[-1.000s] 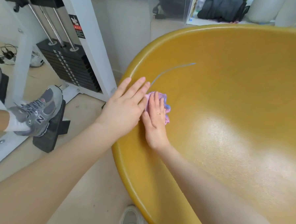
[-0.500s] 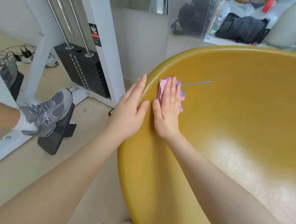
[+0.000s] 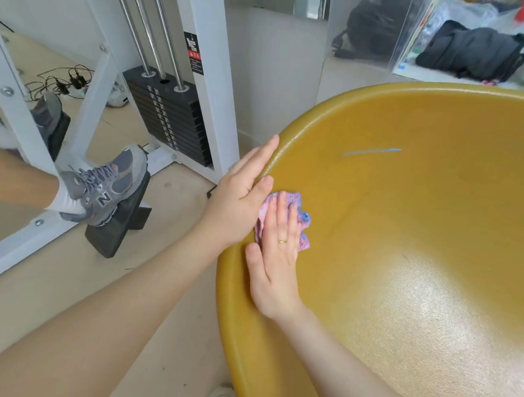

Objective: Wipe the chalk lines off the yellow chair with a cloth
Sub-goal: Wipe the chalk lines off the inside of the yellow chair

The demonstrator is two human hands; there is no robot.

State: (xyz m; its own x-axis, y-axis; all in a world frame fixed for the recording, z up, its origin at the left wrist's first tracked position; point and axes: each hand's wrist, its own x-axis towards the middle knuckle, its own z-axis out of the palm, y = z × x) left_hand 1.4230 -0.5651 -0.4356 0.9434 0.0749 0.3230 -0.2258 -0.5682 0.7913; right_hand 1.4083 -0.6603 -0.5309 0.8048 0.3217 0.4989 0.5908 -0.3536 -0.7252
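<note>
A person leans over a yellow chair (image 3: 419, 237) — a deep moulded shell with a rolled rim — and works a pink-and-blue cloth (image 3: 296, 213) against its inner wall. The right hand (image 3: 277, 256) lies flat on the cloth, fingers straight and together, a gold ring (image 3: 282, 241) on one of them; the palm pins the fabric to the surface rather than gripping it, which suits a broad rubbing stroke. The left hand (image 3: 241, 197) rests open on the rim just beside it, fingers extended along the outer edge and thumb over the lip, apparently to brace the shell against the push of the wipe. The two hands sit close, nearly touching.

One pale blue chalk line (image 3: 371, 151) remains on the wall, above and to the right of the cloth and apart from it — judging by that, the job is not finished and the cloth has that stretch left to reach.

Beyond the rim stand a white weight machine (image 3: 200, 73) with its black plate stack (image 3: 171, 114), and another person's grey sneaker (image 3: 103, 187) propped on a dark footrest (image 3: 116, 230).
</note>
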